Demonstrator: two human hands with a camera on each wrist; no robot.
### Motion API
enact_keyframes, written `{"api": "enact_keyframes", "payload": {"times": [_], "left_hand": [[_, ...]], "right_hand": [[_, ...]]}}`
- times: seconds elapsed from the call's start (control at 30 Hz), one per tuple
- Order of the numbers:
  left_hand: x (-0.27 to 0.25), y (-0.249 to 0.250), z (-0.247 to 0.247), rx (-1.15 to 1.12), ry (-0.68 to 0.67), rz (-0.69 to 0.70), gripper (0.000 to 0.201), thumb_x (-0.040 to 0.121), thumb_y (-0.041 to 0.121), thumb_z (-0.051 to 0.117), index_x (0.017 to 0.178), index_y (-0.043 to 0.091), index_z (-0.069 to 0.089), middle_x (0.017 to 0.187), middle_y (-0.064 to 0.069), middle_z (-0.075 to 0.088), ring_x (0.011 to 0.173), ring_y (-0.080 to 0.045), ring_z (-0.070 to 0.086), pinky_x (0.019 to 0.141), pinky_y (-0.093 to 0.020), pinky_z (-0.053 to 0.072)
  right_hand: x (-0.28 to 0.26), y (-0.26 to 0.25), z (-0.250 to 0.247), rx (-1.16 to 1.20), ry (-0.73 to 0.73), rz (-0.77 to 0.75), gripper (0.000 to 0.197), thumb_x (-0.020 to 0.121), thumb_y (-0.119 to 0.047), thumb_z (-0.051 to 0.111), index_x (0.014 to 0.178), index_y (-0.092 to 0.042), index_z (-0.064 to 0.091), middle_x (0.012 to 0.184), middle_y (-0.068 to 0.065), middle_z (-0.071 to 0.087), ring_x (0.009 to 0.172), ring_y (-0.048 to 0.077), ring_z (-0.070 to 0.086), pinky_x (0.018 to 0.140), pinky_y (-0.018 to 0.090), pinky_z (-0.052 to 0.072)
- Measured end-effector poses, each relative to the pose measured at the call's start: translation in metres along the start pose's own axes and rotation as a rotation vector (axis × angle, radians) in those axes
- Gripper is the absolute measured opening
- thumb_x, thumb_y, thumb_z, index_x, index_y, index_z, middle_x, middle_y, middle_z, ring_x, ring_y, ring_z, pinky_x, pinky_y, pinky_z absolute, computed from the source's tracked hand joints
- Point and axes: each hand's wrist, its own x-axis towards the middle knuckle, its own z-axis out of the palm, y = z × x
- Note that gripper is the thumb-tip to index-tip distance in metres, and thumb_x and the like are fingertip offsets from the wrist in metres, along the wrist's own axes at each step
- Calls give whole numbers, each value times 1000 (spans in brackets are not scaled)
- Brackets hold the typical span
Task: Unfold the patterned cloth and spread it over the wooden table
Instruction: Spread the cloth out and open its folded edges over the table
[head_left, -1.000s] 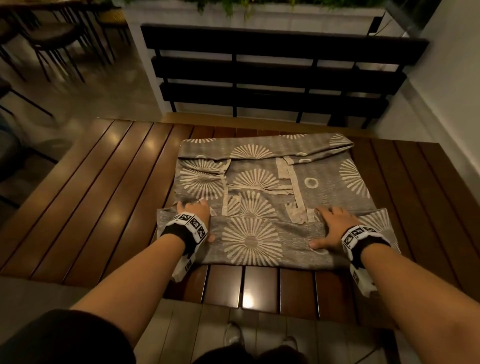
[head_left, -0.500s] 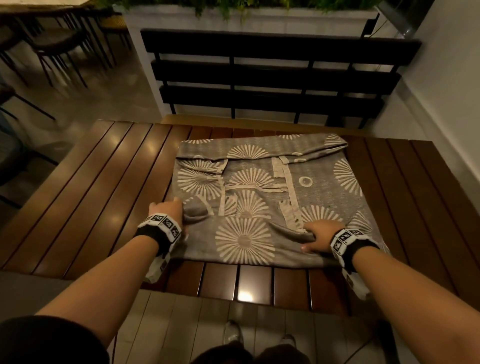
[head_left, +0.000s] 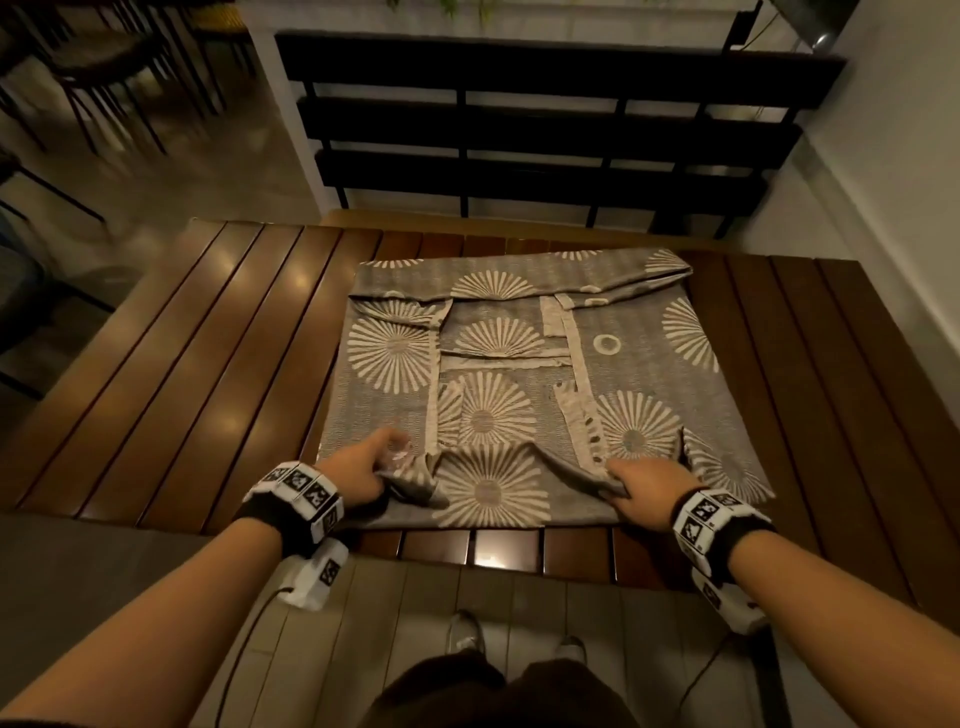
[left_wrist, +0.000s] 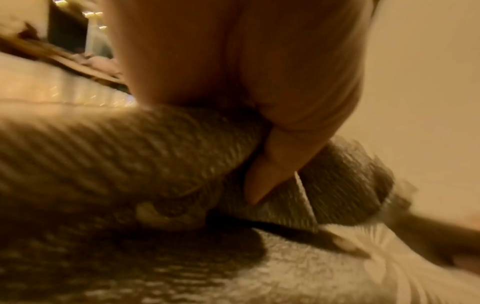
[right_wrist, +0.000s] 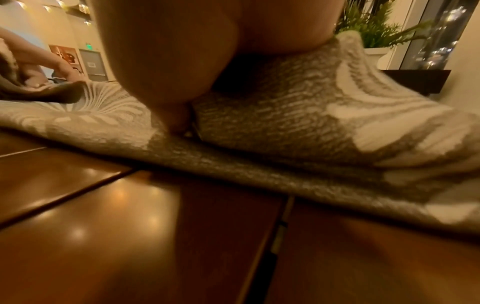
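Observation:
The grey patterned cloth (head_left: 530, 364) with cream sunburst motifs lies folded in a rough square on the slatted wooden table (head_left: 208, 364). My left hand (head_left: 363, 467) pinches a bunched fold at the cloth's near left. In the left wrist view the thumb presses into the gathered cloth (left_wrist: 155, 148). At the near right, my right hand (head_left: 647, 480) grips the lifted near flap. The right wrist view shows the cloth (right_wrist: 285, 115) raised off the table (right_wrist: 130, 226) under that hand.
A dark slatted bench (head_left: 545, 130) stands behind the table's far edge, with a white wall (head_left: 893, 182) on the right. Chairs (head_left: 104, 67) stand at the far left. My feet (head_left: 467, 631) show on the floor below the table's near edge.
Both hands went from lying flat on the near flap to gripping it. The flap has been pulled back from the near edge and now bunches under the hands.

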Motion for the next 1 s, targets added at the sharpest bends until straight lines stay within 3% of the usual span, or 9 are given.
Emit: {"api": "enact_keyframes", "payload": {"times": [0.1,0.27,0.4,0.5,0.6,0.67,0.73,0.87,1.0], "left_hand": [[-11,-8,16,49,-67,10,49,84,0,56,128,21,57,123,-2,61,117,-22,54,93,-25,39],[-30,-24,33,229,-133,101,31,85,19,67,114,29,69,109,6,67,106,-13,60,84,-17,37],[-50,-24,44,541,-202,159,58,68,59,62,123,41,60,109,2,57,108,-20,53,92,-29,43],[-62,-18,47,447,-298,62,74,50,84,59,109,41,69,101,11,56,99,-12,55,89,-35,50],[-56,-18,56,270,-163,91,54,69,79,57,88,31,73,84,10,67,81,-10,63,75,-34,53],[-47,-20,64,280,79,117,33,83,55,61,102,29,67,100,5,61,100,-17,58,84,-30,47],[-37,-20,72,308,207,80,53,84,50,62,131,30,49,131,-5,47,124,-27,43,100,-38,41],[-22,-14,89,330,138,-104,88,79,68,56,150,41,12,161,-4,1,145,-35,3,115,-54,18],[-15,-7,86,322,117,-102,89,80,69,55,150,45,6,161,-4,-9,146,-37,-2,115,-58,14]], "right_hand": [[-28,-9,16,26,-14,-37,24,91,-46,47,98,-24,47,101,6,65,91,26,62,72,31,43],[-73,-24,51,-30,-26,-74,41,85,-43,49,119,-22,45,112,4,62,100,26,61,79,33,49],[-107,-32,78,73,-2,-50,69,77,-64,49,136,-31,35,127,-5,46,102,19,60,78,31,48],[-122,-27,89,163,-30,51,58,78,-76,39,114,-32,49,110,-9,56,89,14,60,70,29,43],[-126,-18,95,183,-5,106,39,90,-62,37,83,-26,52,79,-4,61,73,15,59,64,31,42],[-124,-11,95,165,103,115,29,93,-49,38,80,-27,50,75,-7,56,72,15,57,62,30,40],[-118,-7,92,187,194,107,29,91,-46,35,80,-25,52,78,-7,55,73,14,54,63,28,37],[-94,-4,79,192,388,67,33,89,-38,45,111,-21,62,114,-2,58,107,18,53,90,32,44],[-59,-14,60,171,361,75,42,93,-33,46,133,-22,50,145,3,40,134,22,34,109,37,30]]}}
